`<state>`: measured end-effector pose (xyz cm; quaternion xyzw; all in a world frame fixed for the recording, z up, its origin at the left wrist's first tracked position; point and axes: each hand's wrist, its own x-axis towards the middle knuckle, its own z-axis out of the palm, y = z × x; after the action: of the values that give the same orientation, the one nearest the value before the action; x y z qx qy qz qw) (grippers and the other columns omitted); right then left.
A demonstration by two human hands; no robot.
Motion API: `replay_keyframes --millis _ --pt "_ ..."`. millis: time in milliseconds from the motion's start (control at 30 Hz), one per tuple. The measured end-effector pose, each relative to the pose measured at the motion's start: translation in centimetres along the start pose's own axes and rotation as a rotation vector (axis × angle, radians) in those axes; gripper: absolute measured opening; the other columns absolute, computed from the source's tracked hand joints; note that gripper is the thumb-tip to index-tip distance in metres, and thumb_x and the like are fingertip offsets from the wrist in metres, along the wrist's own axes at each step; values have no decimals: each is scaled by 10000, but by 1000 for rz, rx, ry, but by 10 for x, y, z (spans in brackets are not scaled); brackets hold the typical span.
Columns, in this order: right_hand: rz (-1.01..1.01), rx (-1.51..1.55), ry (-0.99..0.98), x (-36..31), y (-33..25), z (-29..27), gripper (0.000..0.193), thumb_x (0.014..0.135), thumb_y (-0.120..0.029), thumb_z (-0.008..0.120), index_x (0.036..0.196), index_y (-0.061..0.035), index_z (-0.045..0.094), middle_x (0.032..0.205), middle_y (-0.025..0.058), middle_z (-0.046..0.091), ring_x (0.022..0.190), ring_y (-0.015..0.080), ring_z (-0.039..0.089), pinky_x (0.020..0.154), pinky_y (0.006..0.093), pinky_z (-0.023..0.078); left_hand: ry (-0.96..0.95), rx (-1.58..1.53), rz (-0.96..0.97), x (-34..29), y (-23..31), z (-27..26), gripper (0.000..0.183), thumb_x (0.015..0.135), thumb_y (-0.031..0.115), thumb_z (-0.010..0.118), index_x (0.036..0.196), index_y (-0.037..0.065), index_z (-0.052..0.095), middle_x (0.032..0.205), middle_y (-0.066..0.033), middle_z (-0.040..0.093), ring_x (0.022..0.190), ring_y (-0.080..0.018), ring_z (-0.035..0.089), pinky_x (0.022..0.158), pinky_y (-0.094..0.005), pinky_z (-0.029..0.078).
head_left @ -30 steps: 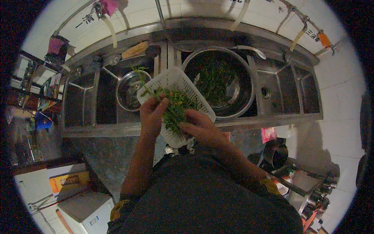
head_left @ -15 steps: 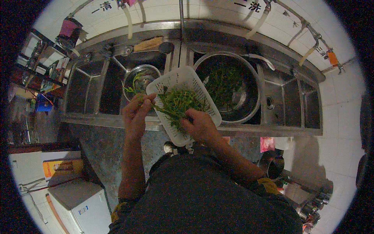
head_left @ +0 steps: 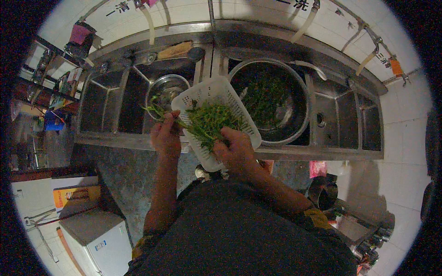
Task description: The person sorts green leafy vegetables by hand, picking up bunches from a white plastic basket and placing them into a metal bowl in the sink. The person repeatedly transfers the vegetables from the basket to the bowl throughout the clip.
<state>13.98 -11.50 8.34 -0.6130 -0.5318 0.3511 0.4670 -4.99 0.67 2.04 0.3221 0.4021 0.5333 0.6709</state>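
Observation:
A white perforated plastic basket (head_left: 195,94) rests tilted across the front of the sinks, holding a heap of leafy greens (head_left: 214,117). At its left rim my left hand (head_left: 166,131) is closed in a pinch on a few green stems (head_left: 156,109), whose ends point left over the small bowl. My right hand (head_left: 234,146) reaches over the basket's right side, its fingers closed on greens in the heap. What lies under the right fingers is partly hidden.
Right of the basket, a large metal basin (head_left: 306,103) with more greens sits in a sink. A small metal bowl (head_left: 152,87) stands in the left sink. A wooden-coloured brush (head_left: 175,50) lies on the back ledge. Farther right is a sink with a drain (head_left: 321,119).
My left hand has shifted slightly right and turned. The stems in it have swung from upright to lying out toward the left. My right hand stays nearly in place on the heap.

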Motion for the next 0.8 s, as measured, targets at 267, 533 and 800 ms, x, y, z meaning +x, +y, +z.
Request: replay_keyframes --millis 267,533,800 --pt "-27 -165 -2 10 -3 -2 190 819 -141 643 910 26 633 725 195 625 628 309 629 595 451 488 -56 573 432 -26 46 18 216 1023 151 657 1076 -45 731 1056 -91 736 982 -154 652 897 -306 518" --pt "-89 -138 258 -2 9 -17 178 859 -176 686 862 -3 645 649 98 614 547 232 581 542 358 465 71 -173 183 10 49 -31 277 1038 233 606 1246 57 658 1038 -38 693 933 -188 646 857 -348 532" --pt "15 -276 -22 41 32 -20 335 964 -225 701 1201 7 657 1250 195 638 1129 338 625 976 437 497 -52 -110 34 -1 53 -40 235 1021 193 666 1083 -20 746 983 -51 738 857 -136 652 744 -303 519"
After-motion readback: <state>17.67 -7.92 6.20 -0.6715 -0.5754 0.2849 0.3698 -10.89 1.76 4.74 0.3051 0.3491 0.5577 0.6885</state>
